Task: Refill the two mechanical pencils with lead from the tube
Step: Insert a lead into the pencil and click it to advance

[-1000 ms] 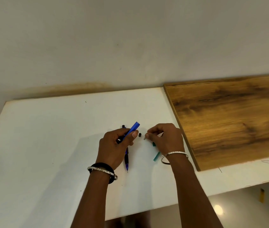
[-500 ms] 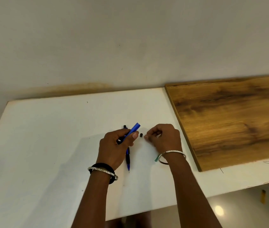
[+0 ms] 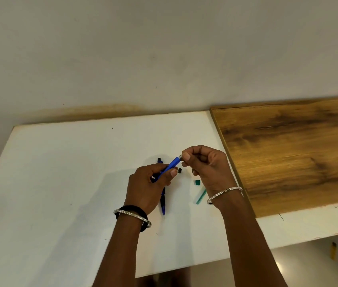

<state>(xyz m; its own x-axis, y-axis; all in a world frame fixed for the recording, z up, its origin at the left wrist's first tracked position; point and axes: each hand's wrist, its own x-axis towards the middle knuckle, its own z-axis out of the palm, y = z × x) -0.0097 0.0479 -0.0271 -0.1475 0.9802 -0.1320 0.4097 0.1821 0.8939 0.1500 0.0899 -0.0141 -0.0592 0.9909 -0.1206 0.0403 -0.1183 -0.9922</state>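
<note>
My left hand [image 3: 148, 186] grips a blue mechanical pencil [image 3: 171, 166] tilted up to the right over the white table [image 3: 64, 172]. My right hand [image 3: 206, 168] pinches at that pencil's top end; what its fingertips hold is too small to tell. A second, darker blue pencil [image 3: 163, 200] lies on the table under my left hand, tip toward me. A small black cap [image 3: 179, 170] sits between my hands. The green lead tube [image 3: 201, 196] lies by my right wrist, with its green lid [image 3: 197, 182] just beyond it.
A brown wooden board [image 3: 292, 154] lies on the table at the right, its edge close to my right hand. A plain wall stands behind the table. A small yellow object [image 3: 333, 250] lies on the floor at the lower right.
My right hand has risen from the table by the black cap to the top end of the held pencil. The green lid has come into view.
</note>
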